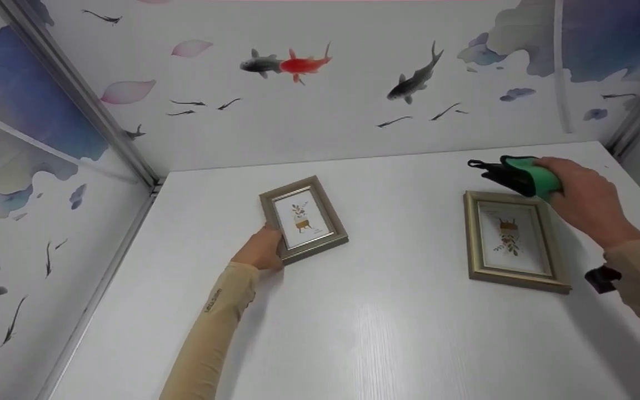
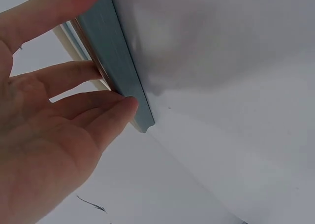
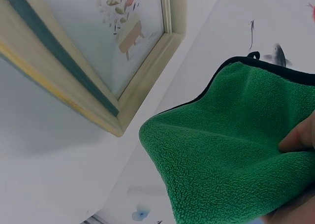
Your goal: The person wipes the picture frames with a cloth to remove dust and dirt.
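Note:
My left hand (image 1: 259, 249) grips the lower left edge of a picture frame (image 1: 332, 216), which is gold-toned around a plant print. In the left wrist view, thumb and fingers (image 2: 115, 118) lie on the side of this frame (image 2: 115, 51). Whether it touches the white surface all along its edge, I cannot tell. In my right hand (image 1: 589, 197) is a folded green towel (image 3: 221, 135) with black edging and a small loop. It hangs over the top edge of a second gold picture frame (image 1: 469, 239), whose plant print appears upside down in the head view.
Both frames are on a white tabletop (image 1: 398, 333). Behind it stands a white panel (image 1: 342, 128) printed with fish and petals. Another printed panel (image 1: 25, 222) with a metal edge rises on the left. A dark strap (image 1: 602, 279) hangs by the right sleeve.

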The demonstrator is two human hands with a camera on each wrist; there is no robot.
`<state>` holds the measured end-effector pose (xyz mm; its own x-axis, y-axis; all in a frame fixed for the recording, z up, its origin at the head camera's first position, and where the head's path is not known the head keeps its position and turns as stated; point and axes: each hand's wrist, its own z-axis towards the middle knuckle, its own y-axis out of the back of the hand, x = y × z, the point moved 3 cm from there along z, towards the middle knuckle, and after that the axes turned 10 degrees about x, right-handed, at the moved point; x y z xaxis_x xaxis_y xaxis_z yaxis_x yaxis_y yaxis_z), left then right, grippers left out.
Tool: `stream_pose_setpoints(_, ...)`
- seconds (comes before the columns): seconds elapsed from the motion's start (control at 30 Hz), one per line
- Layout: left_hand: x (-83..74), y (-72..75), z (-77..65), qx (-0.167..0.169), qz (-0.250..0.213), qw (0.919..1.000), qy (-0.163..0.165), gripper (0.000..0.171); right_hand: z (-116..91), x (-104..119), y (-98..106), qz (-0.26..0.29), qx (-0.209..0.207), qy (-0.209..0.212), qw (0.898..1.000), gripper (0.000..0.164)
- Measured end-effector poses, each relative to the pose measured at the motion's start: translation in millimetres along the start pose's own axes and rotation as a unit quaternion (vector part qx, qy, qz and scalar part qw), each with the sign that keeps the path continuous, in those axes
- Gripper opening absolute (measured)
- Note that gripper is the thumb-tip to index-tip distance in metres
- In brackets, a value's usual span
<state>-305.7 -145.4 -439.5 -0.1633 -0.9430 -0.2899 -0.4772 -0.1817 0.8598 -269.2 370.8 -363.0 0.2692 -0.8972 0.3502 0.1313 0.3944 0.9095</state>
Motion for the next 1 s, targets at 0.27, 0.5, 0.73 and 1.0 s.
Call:
stream_pose_setpoints(0.27, -46.7, -21.7, -4.0, 0.005, 0.062, 0.9964, -0.057, 0.065, 2.7, 15.1, -14.2, 0.001, 0.023, 0.012, 1.000, 0.051)
stream_pose_setpoints(0.5, -79.2, -39.9, -8.2, 0.013, 0.114, 0.9889, -0.094, 0.071, 5.8, 29.0, -29.9, -0.011, 0.044, 0.035, 0.998, 0.052)
stream_pose_setpoints(0.73, -101.4, -50.5, -15.9, 0.005, 0.159, 0.9789, -0.128, 0.071, 11.1, 48.8, -42.3, -0.015, 0.047, 0.058, 0.997, 0.055)
stream_pose_setpoints(1.0, -136.2, -71.9, -31.3, 0.012, 0.175, 0.9709, -0.163, 0.079, 23.7, 76.3, -54.7, 0.005, 0.091, 0.045, 0.995, 0.049)
